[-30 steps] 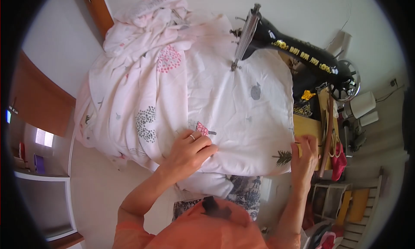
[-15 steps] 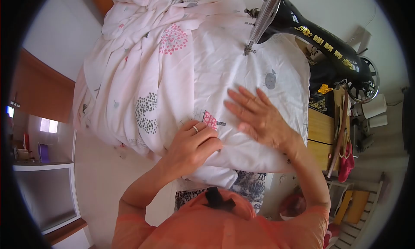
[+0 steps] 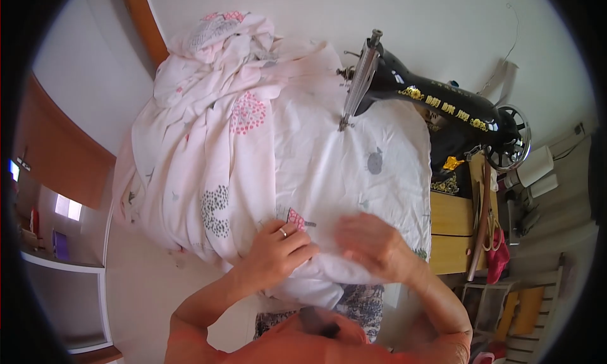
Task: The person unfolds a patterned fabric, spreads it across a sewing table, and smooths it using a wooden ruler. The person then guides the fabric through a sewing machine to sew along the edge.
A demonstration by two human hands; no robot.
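A large white and pale pink cloth [image 3: 319, 168] with printed trees, dots and a grey apple shape spreads under the needle of a black sewing machine [image 3: 436, 105]. My left hand [image 3: 278, 256], a ring on one finger, is closed on the near part of the cloth, beside a pink leaf-like print. Its fingertips are partly hidden. My right hand [image 3: 373, 247] is over the cloth to the right of it, close to the near edge. Motion smears its fingers, and I cannot see whether they touch the cloth.
The machine's handwheel [image 3: 511, 139] is at the right. Below it are a wooden drawer front [image 3: 450, 212], hanging scissors [image 3: 492, 237] and a red cloth [image 3: 498, 263]. A glass-fronted cabinet [image 3: 63, 301] stands at the left. The cloth's bulk is bunched on the left side.
My head view has tilted up, so the machine and cloth sit lower. My right hand, spread flat before, has come back nearer my body and is blurred. My left hand stays by the pink print.
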